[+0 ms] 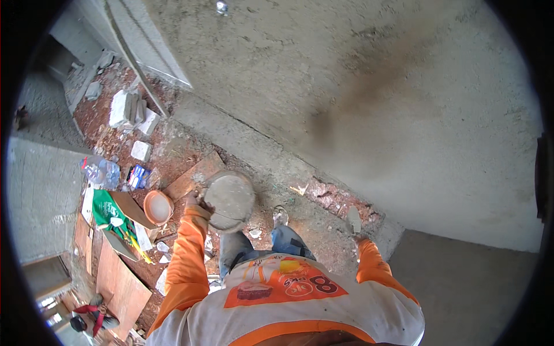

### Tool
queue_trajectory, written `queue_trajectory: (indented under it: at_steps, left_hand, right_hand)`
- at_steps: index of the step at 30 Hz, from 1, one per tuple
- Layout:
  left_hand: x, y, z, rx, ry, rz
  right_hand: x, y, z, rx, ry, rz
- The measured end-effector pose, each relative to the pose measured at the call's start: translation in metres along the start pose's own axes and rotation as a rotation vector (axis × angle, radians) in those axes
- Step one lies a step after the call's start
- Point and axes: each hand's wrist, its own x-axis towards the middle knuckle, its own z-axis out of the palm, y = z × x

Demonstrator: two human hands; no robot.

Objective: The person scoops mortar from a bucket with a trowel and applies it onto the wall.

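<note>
My left hand point(199, 203) is closed on the left rim of a round bucket point(252, 199), which hangs in front of my legs. Its top shows a flat grey surface that looks like mortar, and a thin line, perhaps the handle, crosses it. Out to the right, my right hand point(360, 237) is wrapped round the handle of a trowel point(354, 218). The trowel's pale blade points away from me, over the rubble strip point(332, 197) along the wall's foot. Whether the blade touches anything cannot be made out.
A grey plastered wall point(404, 115) rises ahead and to the right. At left lie an orange bucket point(158, 207), a clear bottle point(101, 172), a green bag point(107, 210), boards point(118, 282) and white blocks point(121, 108). Another person point(92, 317) crouches at lower left.
</note>
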Motion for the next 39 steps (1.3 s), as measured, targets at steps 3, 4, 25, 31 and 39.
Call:
queue_trajectory:
  at_steps: [3, 4, 25, 31, 39]
  left_hand:
    - [-0.060, -0.019, 0.006, -0.008, -0.035, 0.005]
    - [-0.078, -0.024, 0.011, -0.039, -0.035, 0.010]
    - [-0.079, 0.122, -0.082, -0.132, -0.003, 0.155]
    - [-0.015, 0.209, -0.113, -0.031, 0.130, 0.072]
    - [-0.010, 0.327, -0.122, -0.193, 0.059, 0.282]
  right_hand:
    - [0.024, -0.033, 0.013, -0.262, -0.038, -0.508]
    - [0.018, -0.059, 0.027, -0.347, -0.030, -0.494]
    - [-0.075, -0.287, 0.149, -0.416, 0.167, -0.564]
    - [-0.054, -0.288, 0.249, -0.501, 0.196, -0.584]
    - [-0.184, -0.381, 0.252, -0.712, -0.140, -0.423]
